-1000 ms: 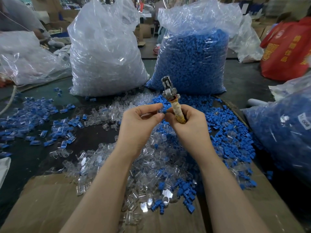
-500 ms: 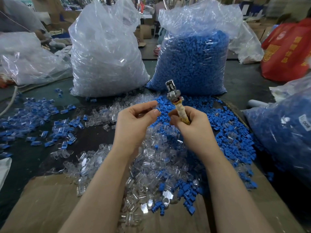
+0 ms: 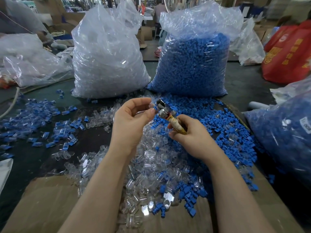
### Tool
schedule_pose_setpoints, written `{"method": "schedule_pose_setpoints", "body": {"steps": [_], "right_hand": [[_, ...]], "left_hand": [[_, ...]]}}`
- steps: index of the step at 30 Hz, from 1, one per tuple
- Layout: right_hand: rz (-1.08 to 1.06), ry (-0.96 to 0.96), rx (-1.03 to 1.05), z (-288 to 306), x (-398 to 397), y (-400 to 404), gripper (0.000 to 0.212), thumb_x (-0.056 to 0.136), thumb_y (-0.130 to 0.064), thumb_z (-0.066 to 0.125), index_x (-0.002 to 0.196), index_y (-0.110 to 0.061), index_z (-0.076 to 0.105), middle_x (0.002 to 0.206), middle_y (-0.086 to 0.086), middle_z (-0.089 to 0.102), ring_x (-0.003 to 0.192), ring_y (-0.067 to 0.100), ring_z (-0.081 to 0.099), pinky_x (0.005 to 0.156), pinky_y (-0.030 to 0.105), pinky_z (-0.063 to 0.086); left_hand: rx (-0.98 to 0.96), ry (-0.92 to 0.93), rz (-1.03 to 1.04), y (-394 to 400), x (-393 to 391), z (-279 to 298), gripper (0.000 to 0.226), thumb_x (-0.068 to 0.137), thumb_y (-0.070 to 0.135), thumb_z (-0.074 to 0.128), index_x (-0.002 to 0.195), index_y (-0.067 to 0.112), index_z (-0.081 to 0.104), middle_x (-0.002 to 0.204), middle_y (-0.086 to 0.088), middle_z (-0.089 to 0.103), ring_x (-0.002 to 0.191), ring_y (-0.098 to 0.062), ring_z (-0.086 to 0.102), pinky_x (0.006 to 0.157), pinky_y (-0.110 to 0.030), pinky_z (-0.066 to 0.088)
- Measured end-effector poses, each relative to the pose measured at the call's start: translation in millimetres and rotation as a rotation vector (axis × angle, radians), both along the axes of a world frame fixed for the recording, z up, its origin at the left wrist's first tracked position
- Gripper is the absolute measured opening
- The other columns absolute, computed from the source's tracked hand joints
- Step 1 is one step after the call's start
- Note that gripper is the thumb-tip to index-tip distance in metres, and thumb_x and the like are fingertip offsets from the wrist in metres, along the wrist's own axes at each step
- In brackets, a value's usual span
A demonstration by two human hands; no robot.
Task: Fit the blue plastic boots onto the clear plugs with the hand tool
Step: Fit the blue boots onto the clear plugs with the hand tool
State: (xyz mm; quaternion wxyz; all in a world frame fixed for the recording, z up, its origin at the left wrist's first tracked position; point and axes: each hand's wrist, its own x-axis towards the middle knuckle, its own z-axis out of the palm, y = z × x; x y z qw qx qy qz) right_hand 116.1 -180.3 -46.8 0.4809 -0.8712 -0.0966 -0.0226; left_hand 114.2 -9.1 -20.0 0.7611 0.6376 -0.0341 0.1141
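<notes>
Right hand (image 3: 190, 137) grips the hand tool (image 3: 170, 117); left hand (image 3: 133, 118) pinches a blue boot (image 3: 155, 108) against its metal head for fitting.

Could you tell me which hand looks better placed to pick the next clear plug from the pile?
Probably the left hand: it pinches only a small part at the metal-headed hand tool, which the right hand grips by its wrapped handle. The loose clear plastic plugs lie just below.
</notes>
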Motion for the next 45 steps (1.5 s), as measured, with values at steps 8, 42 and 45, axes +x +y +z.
{"method": "schedule_pose_setpoints", "body": {"steps": [8, 42, 45], "right_hand": [[0.043, 0.002, -0.046, 3.0, -1.6, 0.4, 0.011, 0.087, -0.014, 0.065, 0.095, -0.013, 0.058, 0.087, 0.011, 0.062, 0.078, 0.034, 0.057, 0.072, 0.047, 0.050], [-0.473, -0.109, -0.719, -8.1, 2.6, -15.5, 0.024, 0.094, -0.032, 0.050, 0.117, -0.028, 0.050, 0.096, 0.004, 0.062, 0.082, 0.028, 0.048, 0.072, 0.036, 0.028], [-0.532, -0.057, -0.708, -10.9, 2.8, -18.2, 0.006, 0.093, -0.027, 0.050, 0.095, -0.022, 0.048, 0.078, 0.002, 0.058, 0.064, 0.025, 0.045, 0.063, 0.035, 0.033]], "left_hand": [[0.018, 0.002, -0.007, 0.8, -0.3, 0.0, 0.024, 0.084, -0.006, 0.068, 0.100, 0.012, 0.068, 0.092, -0.006, 0.070, 0.087, -0.016, 0.067, 0.087, -0.030, 0.057], [-1.014, 0.427, 0.299, 96.4, 21.7, -17.7, 0.014, 0.101, 0.016, 0.050, 0.093, 0.009, 0.059, 0.060, -0.003, 0.069, 0.055, -0.009, 0.069, 0.078, -0.028, 0.059], [-1.204, 0.362, 0.402, 112.0, 20.3, -22.7, 0.019, 0.103, 0.011, 0.044, 0.117, 0.004, 0.054, 0.076, -0.014, 0.070, 0.068, -0.017, 0.073, 0.066, -0.029, 0.061]]}}
